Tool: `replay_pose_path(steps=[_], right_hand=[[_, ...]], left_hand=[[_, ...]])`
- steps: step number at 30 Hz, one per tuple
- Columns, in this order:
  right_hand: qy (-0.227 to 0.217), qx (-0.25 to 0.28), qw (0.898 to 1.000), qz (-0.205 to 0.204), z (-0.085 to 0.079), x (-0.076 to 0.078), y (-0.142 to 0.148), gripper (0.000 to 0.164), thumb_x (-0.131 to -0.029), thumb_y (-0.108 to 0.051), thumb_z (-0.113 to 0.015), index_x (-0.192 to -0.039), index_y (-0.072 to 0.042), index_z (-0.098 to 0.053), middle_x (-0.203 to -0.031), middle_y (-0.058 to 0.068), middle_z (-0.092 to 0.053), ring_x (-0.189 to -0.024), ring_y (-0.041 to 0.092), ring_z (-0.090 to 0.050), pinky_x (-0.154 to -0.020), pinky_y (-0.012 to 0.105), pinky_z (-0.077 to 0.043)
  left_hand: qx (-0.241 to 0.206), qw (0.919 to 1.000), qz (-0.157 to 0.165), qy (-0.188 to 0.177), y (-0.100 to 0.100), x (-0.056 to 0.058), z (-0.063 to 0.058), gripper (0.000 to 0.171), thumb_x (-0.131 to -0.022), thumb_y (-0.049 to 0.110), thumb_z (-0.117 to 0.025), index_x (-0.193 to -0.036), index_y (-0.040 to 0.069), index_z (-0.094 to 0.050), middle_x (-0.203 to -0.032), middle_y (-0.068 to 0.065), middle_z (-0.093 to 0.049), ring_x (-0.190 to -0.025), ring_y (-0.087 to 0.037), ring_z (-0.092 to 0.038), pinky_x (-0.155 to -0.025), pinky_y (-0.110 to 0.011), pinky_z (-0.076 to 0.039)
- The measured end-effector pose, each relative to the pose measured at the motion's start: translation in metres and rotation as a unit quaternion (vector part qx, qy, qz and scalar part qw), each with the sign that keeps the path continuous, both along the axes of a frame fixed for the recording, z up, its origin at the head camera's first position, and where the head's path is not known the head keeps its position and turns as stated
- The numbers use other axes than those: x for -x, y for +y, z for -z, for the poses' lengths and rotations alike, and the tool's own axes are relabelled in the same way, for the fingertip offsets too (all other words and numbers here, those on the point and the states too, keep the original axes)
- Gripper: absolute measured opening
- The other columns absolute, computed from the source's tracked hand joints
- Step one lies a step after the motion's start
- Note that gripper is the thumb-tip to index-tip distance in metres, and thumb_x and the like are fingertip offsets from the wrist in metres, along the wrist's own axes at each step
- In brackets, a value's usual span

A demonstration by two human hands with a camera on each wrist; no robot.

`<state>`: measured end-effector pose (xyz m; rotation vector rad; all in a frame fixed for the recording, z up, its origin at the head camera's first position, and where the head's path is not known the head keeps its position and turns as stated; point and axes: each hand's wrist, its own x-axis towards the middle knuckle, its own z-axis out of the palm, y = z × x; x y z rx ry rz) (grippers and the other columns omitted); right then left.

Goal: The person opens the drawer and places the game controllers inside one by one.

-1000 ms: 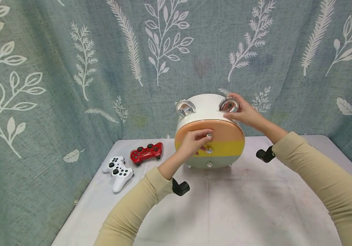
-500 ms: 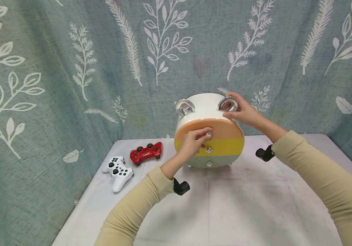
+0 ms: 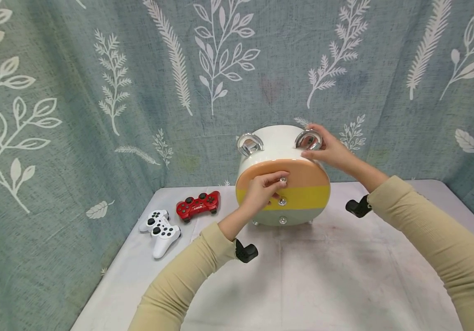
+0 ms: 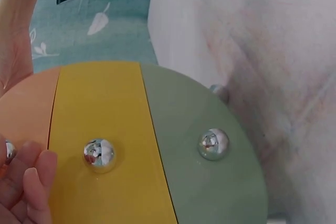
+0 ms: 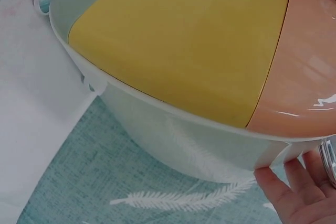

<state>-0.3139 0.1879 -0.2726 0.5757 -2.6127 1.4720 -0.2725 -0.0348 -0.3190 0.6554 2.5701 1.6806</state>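
Note:
A round white drawer box [image 3: 276,140] has a front striped in orange, yellow and green, with a chrome knob on each stripe. My left hand [image 3: 258,193] pinches the top knob [image 3: 282,180] on the orange drawer between thumb and fingers. The yellow drawer's knob [image 4: 98,154] and the green one's [image 4: 213,144] stand beside those fingers in the left wrist view. My right hand [image 3: 333,149] grips the box around its right chrome ring [image 3: 299,140]. Its fingertips [image 5: 268,178] press against the white side in the right wrist view. All the drawers look flush.
A red game controller [image 3: 197,206] and a white one [image 3: 160,233] lie left of the box on the white-covered table [image 3: 303,285]. A second chrome ring [image 3: 242,147] stands at the box's upper left. A patterned curtain [image 3: 137,82] hangs close behind.
My left hand's lower fingers have curled in a little, while the pinch stays at the top knob. My right hand has stayed at the right ring.

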Motion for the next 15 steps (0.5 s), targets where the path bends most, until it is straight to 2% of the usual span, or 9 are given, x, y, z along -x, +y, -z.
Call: replay_pose_path(steps=[8, 12, 15], right_hand=[[0.0, -0.01, 1.0, 0.003, -0.001, -0.001, 0.001, 0.069, -0.086, -0.019, -0.064, -0.141, -0.016, -0.023, -0.116, 0.014, -0.053, -0.077, 0.014, -0.054, -0.072, 0.034, -0.044], [0.002, -0.01, 1.0, 0.003, 0.0, 0.0, 0.001, 0.07, -0.086, -0.019, -0.065, -0.142, -0.017, -0.023, -0.116, 0.015, -0.053, -0.077, 0.013, -0.053, -0.07, 0.032, -0.044], [0.004, -0.01, 1.0, 0.002, 0.001, 0.001, 0.001, 0.07, -0.086, -0.019, -0.065, -0.142, -0.017, -0.023, -0.115, 0.014, -0.053, -0.077, 0.013, -0.053, -0.07, 0.031, -0.043]], left_hand=[[0.002, 0.9995, 0.023, 0.021, -0.004, -0.005, 0.002, 0.032, -0.09, 0.016, -0.058, -0.122, 0.015, -0.061, -0.094, -0.011, -0.067, -0.069, -0.032, -0.063, -0.048, -0.025, -0.045], [-0.015, 0.9993, 0.029, 0.02, -0.01, -0.013, 0.006, 0.032, -0.087, 0.013, -0.062, -0.119, 0.009, -0.063, -0.092, -0.017, -0.068, -0.069, -0.034, -0.063, -0.051, -0.021, -0.045], [-0.004, 0.9995, 0.025, 0.018, -0.015, -0.018, 0.014, 0.029, -0.085, 0.014, -0.065, -0.113, 0.008, -0.065, -0.086, -0.018, -0.069, -0.065, -0.031, -0.063, -0.051, -0.019, -0.043]])
